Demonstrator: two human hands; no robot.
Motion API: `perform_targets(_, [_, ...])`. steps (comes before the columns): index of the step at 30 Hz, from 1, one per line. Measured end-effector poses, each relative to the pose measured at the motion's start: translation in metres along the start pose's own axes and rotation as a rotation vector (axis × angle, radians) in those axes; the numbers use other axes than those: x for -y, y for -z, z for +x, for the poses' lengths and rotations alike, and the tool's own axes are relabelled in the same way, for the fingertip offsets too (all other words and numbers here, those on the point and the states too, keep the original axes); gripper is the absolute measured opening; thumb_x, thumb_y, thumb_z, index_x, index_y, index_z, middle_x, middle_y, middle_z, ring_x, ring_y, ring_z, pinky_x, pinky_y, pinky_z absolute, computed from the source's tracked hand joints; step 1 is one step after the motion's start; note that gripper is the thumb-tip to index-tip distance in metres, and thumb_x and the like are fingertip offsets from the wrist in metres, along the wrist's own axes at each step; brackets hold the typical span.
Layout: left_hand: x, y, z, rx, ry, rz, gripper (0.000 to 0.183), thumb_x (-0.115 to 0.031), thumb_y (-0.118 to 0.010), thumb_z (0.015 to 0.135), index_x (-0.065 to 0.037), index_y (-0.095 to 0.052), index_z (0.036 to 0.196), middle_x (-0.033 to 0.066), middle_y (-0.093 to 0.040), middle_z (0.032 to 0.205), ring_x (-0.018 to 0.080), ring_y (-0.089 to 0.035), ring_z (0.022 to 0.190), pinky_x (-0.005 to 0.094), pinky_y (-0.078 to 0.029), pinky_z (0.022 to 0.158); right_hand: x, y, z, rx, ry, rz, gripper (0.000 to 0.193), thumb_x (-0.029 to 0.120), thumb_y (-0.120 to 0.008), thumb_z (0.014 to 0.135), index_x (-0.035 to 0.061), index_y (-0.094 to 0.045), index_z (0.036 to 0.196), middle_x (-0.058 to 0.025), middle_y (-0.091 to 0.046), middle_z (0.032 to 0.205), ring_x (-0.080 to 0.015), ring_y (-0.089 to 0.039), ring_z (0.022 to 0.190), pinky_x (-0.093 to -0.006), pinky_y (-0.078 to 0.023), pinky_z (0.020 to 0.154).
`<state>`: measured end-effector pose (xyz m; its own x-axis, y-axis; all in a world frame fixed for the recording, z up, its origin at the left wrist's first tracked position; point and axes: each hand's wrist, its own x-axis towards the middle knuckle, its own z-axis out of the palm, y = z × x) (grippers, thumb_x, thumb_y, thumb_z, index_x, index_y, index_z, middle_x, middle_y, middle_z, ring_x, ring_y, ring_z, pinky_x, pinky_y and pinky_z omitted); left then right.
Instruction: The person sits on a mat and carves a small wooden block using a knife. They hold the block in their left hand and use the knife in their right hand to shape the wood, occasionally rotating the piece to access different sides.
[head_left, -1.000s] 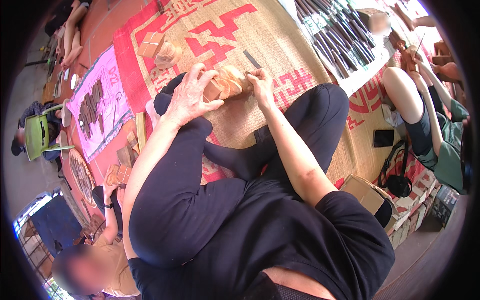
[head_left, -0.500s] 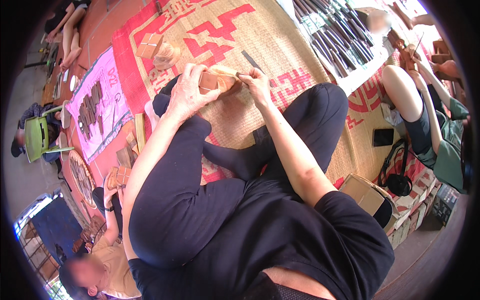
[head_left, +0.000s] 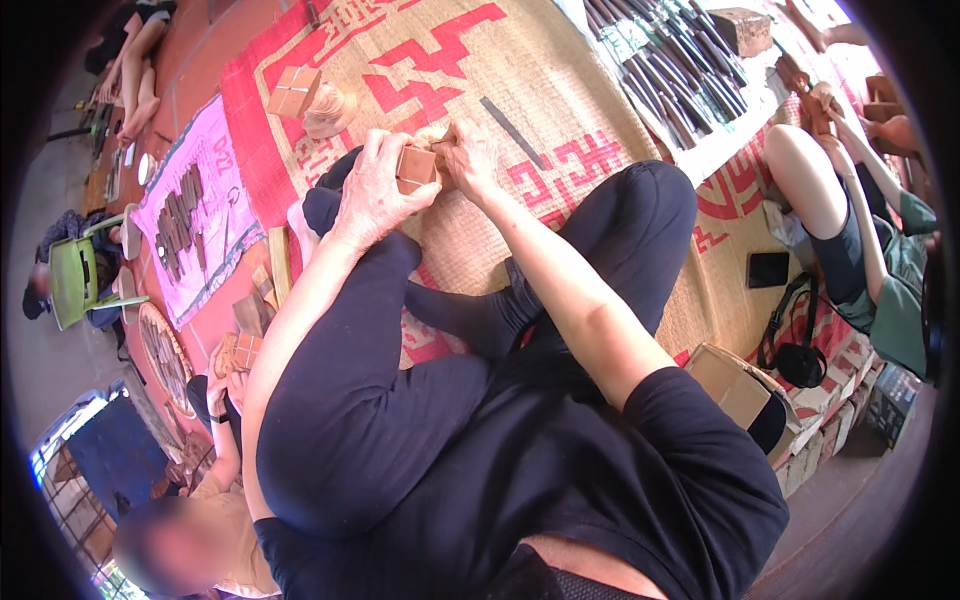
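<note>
My left hand is wrapped round a wood carving with a square block base, held above my crossed legs. The block's flat brown end faces up toward me, and the pale carved part lies beyond it, mostly covered by my fingers. Against the carving's right side presses my right hand, its fingers curled closed; whatever they pinch is hidden. A flat dark strip lies on the woven mat just right of that hand. Farther off to the left stands another pale carving with a square base.
Many dark-handled carving tools lie on a white cloth at far right. More tools rest on a pink cloth at left. Co-workers sit on both sides, one holding a carving. A phone and cardboard box are at right.
My right hand has moved left and in against the carving, its fingers curling over it. The carving has turned so its block end faces me more. The dark strip is now more fully uncovered.
</note>
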<state>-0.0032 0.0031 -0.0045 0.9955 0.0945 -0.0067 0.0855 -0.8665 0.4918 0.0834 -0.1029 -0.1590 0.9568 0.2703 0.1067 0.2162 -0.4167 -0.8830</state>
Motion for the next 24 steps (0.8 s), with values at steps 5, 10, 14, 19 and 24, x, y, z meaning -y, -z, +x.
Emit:
perform_targets(5, [-0.002, -0.001, 0.005, 0.005, 0.019, -0.015, 0.056, -0.035, -0.076, 0.073, -0.007, -0.054, 0.116, 0.014, -0.048, 0.11, 0.0345, -0.059, 0.102, 0.0439, -0.052, 0.084, 0.003, -0.006, 0.004, -0.053, -0.141, -0.013, 0.021, 0.021, -0.077, 0.07, 0.0057, -0.063, 0.075, -0.0143, -0.066, 0.081, -0.0323, -0.063, 0.082, -0.043, -0.048, 0.072])
perform_targets(10, [0.002, 0.001, -0.001, 0.019, 0.008, 0.017, 0.056, -0.035, -0.076, 0.073, -0.006, -0.054, 0.115, 0.0141, -0.048, 0.11, 0.034, -0.059, 0.102, 0.0435, -0.052, 0.086, 0.001, 0.019, 0.02, 0.004, -0.365, 0.137, 0.022, 0.022, -0.077, 0.072, 0.0048, -0.066, 0.081, -0.0149, -0.069, 0.087, -0.0275, -0.067, 0.085, -0.0385, -0.051, 0.075])
perform_targets(14, [0.002, -0.002, 0.001, -0.013, -0.05, 0.006, 0.056, -0.029, -0.076, 0.072, -0.007, -0.052, 0.118, 0.0127, -0.048, 0.109, 0.0311, -0.061, 0.099, 0.0407, -0.053, 0.082, -0.009, 0.009, 0.005, 0.01, -0.037, 0.109, 0.02, 0.019, -0.077, 0.073, 0.0031, -0.066, 0.079, -0.0135, -0.068, 0.083, -0.0278, -0.065, 0.081, -0.039, -0.049, 0.072])
perform_targets(19, [-0.001, -0.001, 0.003, 0.008, 0.004, -0.002, 0.056, -0.03, -0.076, 0.072, -0.006, -0.053, 0.117, 0.0133, -0.048, 0.11, 0.0322, -0.06, 0.1, 0.0417, -0.052, 0.084, -0.011, 0.004, 0.01, -0.04, -0.143, 0.002, 0.023, 0.024, -0.077, 0.072, 0.0051, -0.066, 0.079, -0.015, -0.067, 0.08, -0.0287, -0.065, 0.077, -0.0401, -0.049, 0.07])
perform_targets(24, [0.006, -0.001, -0.005, -0.032, -0.015, -0.004, 0.055, -0.028, -0.076, 0.071, -0.006, -0.052, 0.116, 0.0128, -0.048, 0.11, 0.032, -0.06, 0.099, 0.0416, -0.052, 0.083, -0.009, 0.021, 0.008, 0.016, -0.315, 0.148, 0.024, 0.024, -0.075, 0.075, 0.0034, -0.065, 0.08, -0.0164, -0.071, 0.086, -0.0255, -0.069, 0.084, -0.0366, -0.052, 0.076])
